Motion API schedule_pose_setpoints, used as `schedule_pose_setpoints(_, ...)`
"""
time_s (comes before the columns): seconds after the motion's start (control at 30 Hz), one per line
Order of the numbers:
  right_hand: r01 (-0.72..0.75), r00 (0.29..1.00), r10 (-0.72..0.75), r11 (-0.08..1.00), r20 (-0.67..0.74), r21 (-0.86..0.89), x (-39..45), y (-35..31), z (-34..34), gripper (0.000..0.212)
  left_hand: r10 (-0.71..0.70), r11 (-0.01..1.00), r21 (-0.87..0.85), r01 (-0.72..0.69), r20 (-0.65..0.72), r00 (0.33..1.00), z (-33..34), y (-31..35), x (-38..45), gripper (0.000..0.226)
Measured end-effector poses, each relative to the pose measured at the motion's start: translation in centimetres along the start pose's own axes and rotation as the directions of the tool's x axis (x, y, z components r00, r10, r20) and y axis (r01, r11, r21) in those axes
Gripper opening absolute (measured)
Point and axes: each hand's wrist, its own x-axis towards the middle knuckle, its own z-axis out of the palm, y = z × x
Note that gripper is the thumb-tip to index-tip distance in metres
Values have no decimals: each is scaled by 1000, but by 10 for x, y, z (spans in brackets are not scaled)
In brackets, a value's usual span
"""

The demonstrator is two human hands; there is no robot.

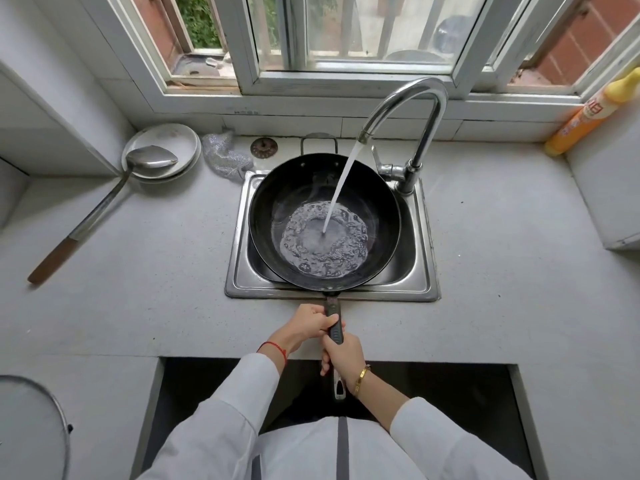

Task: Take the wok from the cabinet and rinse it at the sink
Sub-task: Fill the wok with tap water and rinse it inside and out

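Both hands, left hand [311, 323] & right hand [343, 355], wrapped tight round the handle [334, 320], wok [323, 220] sits over the sink [427, 237] under the tap [408, 109]; best keep it level, then swirl slow.

The scene is being viewed by a single wide-angle head camera, looking forward and steeply down from above the counter's near edge. The sink [420, 237] is being held at frame centre, the window [346, 36] at 12 o'clock, the wearer's own sleeves [225, 427] close at 6 o'clock, edges being bent outward
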Motion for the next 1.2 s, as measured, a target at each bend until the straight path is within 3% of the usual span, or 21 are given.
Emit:
schedule_pose_setpoints(0.23, -1, 999, 6, 992, 35, -130, 11, 4, -6, 25, -33, 999, 20, 33, 17, 999, 1, 5, -2, 28)
schedule_pose_setpoints(0.43, 159, 985, -93, 812, 144, -562, 20, -2, -26, 34, -61, 998, 1, 61, 12, 998, 1, 4, -2, 26)
schedule_pose_setpoints(0.57, 201, 960, -1, 700, 280, -685, 25, -13, -43, 46, -79, 995, -54, 80, 19, 997, 0, 4, -1, 21)
schedule_pose_setpoints(0.8, 153, 889, 230, 663, 395, -732, 26, -38, -54, 52, -97, 995, -30, 97, 18, 995, 1, 5, 1, 20)
schedule_pose_setpoints(0.9, 185, 875, 295, 531, 385, -827, 31, -70, -68, 56, -106, 994, -39, 107, 33, 994, 0, 5, 3, 11)
schedule_pose_setpoints(0.97, 238, 933, 134, 463, 333, -854, 37, -101, -81, 52, -108, 992, -64, 110, 41, 993, -1, 5, 3, 16)
schedule_pose_setpoints(1.03, 275, 957, -201, 402, 209, -873, 46, -137, -93, 43, -110, 989, -95, 115, 49, 993, -1, 6, 2, 24)
schedule_pose_setpoints(1.1, 289, 864, -503, 452, 27, -844, 57, -172, -104, 26, -117, 987, -110, 121, 46, 992, -1, 8, 1, 27)
schedule_pose_setpoints(1.2, 314, 723, -689, 393, -51, -864, 84, -217, -115, 30, -128, 983, -127, 132, 41, 991, 0, 8, 2, 29)
